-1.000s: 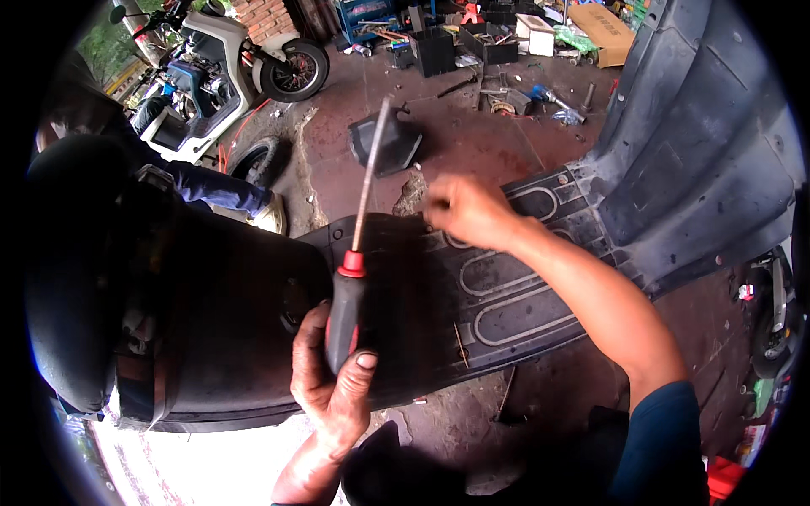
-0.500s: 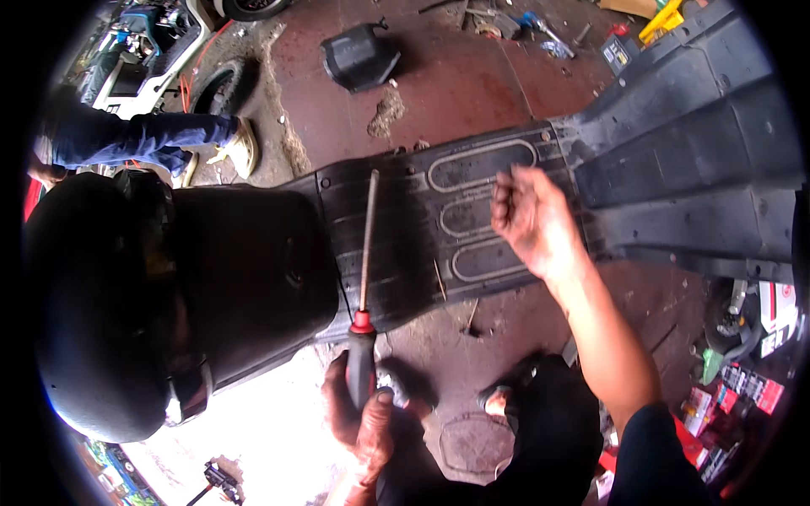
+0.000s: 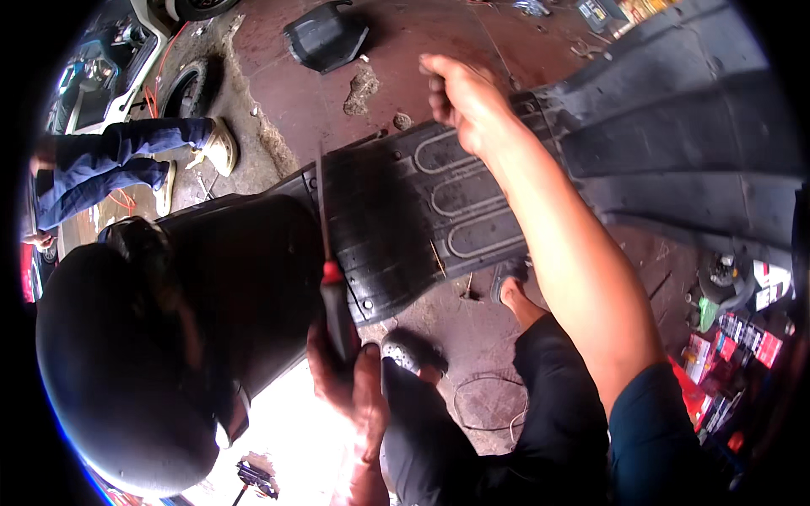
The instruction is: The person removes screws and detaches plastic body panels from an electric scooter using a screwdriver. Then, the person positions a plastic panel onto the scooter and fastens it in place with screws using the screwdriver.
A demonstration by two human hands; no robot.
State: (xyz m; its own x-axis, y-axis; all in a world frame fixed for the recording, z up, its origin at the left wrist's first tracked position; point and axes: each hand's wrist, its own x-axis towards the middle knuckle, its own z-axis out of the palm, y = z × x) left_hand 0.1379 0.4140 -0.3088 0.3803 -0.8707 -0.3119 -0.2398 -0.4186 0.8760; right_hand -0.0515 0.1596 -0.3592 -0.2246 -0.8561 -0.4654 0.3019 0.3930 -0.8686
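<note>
A: Where's the screwdriver (image 3: 332, 282) rn?

B: In the left hand (image 3: 356, 390), fingers wrapped round the handle, thumb alongside; shaft points up & away, seen against the black footboard (image 3: 405, 198). Can't tell if the tip touches anything, prob. not

A: And the right hand (image 3: 471, 101)?

B: Arm's across the board, hand seen at its far edge w/ fingers curled. Can't tell if there's sth small in it, palm's mostly hidden

A: Tips for using that driver well?

B: IMO seat the tip square b4 turning, shaft in line w/ the screw, steady push so it doesn't slip out. Free hand to the side of the tip, just in case

A: Anything to watch on the board?

B: Small round spot (image 3: 367, 304) nr. the close edge: can't tell if it's a screw or a bare hole, so look close & match the tip. Also a thin strip (image 3: 437, 258) lying on top, best brushed off 1st
</note>
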